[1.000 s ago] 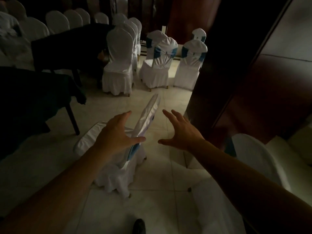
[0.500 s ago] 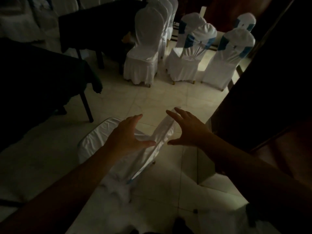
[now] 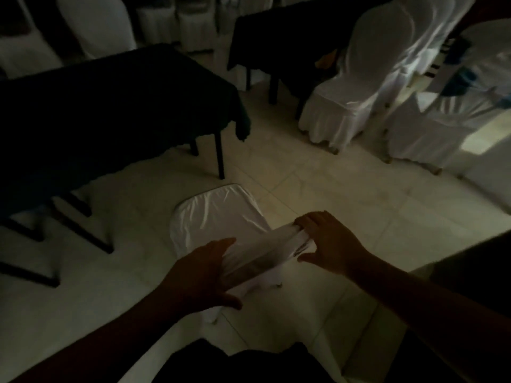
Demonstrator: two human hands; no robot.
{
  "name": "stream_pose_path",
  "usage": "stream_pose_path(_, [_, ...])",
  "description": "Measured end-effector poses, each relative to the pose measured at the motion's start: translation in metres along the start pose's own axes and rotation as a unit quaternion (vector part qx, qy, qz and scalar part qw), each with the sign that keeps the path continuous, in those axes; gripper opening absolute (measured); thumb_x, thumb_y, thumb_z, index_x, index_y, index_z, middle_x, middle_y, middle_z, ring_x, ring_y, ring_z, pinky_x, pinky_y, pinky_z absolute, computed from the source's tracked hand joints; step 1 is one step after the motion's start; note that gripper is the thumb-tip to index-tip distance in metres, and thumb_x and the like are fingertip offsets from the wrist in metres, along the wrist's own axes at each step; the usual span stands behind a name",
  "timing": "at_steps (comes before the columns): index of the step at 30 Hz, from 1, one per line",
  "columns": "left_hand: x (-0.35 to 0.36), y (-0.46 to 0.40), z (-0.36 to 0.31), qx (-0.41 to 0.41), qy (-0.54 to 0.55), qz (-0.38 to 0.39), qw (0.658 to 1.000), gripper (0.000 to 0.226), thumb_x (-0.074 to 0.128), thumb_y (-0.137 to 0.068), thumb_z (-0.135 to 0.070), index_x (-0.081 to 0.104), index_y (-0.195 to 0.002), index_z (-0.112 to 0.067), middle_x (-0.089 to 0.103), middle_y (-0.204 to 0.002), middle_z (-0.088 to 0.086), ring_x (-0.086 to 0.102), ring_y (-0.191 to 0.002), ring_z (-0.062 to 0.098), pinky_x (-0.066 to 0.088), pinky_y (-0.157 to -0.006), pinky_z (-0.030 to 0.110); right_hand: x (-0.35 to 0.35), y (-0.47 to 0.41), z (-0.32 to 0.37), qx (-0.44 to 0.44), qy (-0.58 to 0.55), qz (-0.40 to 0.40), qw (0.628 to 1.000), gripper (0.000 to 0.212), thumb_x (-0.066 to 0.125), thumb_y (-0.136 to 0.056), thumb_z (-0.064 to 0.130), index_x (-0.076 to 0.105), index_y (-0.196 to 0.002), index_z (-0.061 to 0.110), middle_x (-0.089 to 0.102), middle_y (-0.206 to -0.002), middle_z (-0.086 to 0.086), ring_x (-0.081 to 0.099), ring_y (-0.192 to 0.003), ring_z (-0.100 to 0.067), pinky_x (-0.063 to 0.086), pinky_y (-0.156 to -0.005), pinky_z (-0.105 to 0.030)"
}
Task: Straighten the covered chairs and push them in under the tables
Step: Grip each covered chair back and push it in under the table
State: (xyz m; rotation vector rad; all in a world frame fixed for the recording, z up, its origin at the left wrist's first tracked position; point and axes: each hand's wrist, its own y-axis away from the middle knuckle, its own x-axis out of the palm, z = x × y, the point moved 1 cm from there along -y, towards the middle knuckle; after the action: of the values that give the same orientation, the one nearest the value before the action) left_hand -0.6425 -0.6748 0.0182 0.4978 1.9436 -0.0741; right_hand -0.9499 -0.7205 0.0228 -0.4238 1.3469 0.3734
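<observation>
Chair in a white cover (image 3: 218, 217) stood on the pale tiled floor (image 3: 331, 194), its seat stretching away just beyond both hands and its backrest top caught between them. Left hand (image 3: 201, 275) clasped the near-left end of the backrest with thumb and fingers wrapped over the cloth, while the right hand (image 3: 329, 241) gripped the other end, fingers curled over the top edge. Ahead and to the left of the left hand stood a dark-draped tabletop (image 3: 110, 100), and well beyond the right hand two more covered chairs (image 3: 359, 87) stood side by side.
</observation>
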Motion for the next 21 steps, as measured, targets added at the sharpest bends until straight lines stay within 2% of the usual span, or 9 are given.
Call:
stream_pose_path(1, [0.004,0.001,0.000,-0.018,-0.022,-0.002,1.000,0.112,0.072,-0.046,-0.079,0.026,-0.141,-0.042,0.051,-0.130,-0.015,0.056,-0.111,0.012,0.050,-0.085,0.032,0.004,-0.004,-0.003,-0.002,0.001,-0.003,1.000,0.075,0.088,-0.057,0.046,0.052,-0.118,0.020,0.060,-0.112,-0.002,0.052,-0.099,-0.019,0.042,-0.089,-0.035])
stream_pose_path(3, [0.010,0.000,-0.006,-0.039,-0.085,-0.044,0.995,0.074,0.069,-0.063,-0.068,0.042,-0.125,-0.040,0.060,-0.113,-0.013,0.064,-0.090,0.015,0.049,-0.067,0.030,0.008,-0.014,-0.013,-0.003,-0.005,0.002,1.000,0.065,0.089,-0.056,0.041,0.053,-0.105,0.019,0.062,-0.096,0.000,0.056,-0.085,-0.018,0.042,-0.081,-0.032])
stream_pose_path(5, [0.013,0.002,-0.010,-0.034,-0.123,-0.086,0.988,0.048,0.068,-0.069,-0.060,0.051,-0.108,-0.037,0.064,-0.093,-0.009,0.064,-0.071,0.017,0.042,-0.053,0.027,0.008,-0.025,-0.017,-0.007,-0.005,0.004,1.000,0.054,0.086,-0.060,0.036,0.052,-0.097,0.019,0.059,-0.085,0.001,0.056,-0.073,-0.020,0.041,-0.063,-0.028])
stream_pose_path(8, [0.012,0.007,-0.004,-0.038,-0.123,-0.110,0.986,0.045,0.080,-0.059,-0.047,0.059,-0.096,-0.035,0.064,-0.076,-0.009,0.063,-0.058,0.017,0.041,-0.045,0.025,0.007,-0.039,-0.017,-0.052,0.026,0.013,0.998,0.050,0.084,-0.063,0.033,0.055,-0.100,0.018,0.060,-0.081,0.000,0.056,-0.063,-0.019,0.040,-0.052,-0.026])
stream_pose_path(14, [0.000,0.005,0.010,-0.069,-0.071,-0.151,0.984,0.044,0.078,-0.066,-0.041,0.063,-0.107,-0.032,0.069,-0.085,-0.006,0.067,-0.071,0.021,0.051,-0.057,0.031,-0.007,-0.070,-0.010,-0.061,0.090,0.073,0.991,0.044,0.075,-0.073,0.047,0.052,-0.105,0.027,0.061,-0.087,0.006,0.055,-0.068,-0.012,0.048,-0.058,-0.028])
stream_pose_path(21, [-0.015,0.013,0.036,-0.080,-0.050,-0.207,0.974,0.037,0.065,-0.067,-0.049,0.063,-0.098,-0.028,0.069,-0.079,-0.004,0.066,-0.064,0.023,0.049,-0.053,0.030,-0.015,-0.112,0.014,-0.094,0.140,0.098,0.981,0.050,0.072,-0.073,0.050,0.047,-0.112,0.031,0.059,-0.095,0.006,0.056,-0.075,-0.014,0.042,-0.062,-0.028])
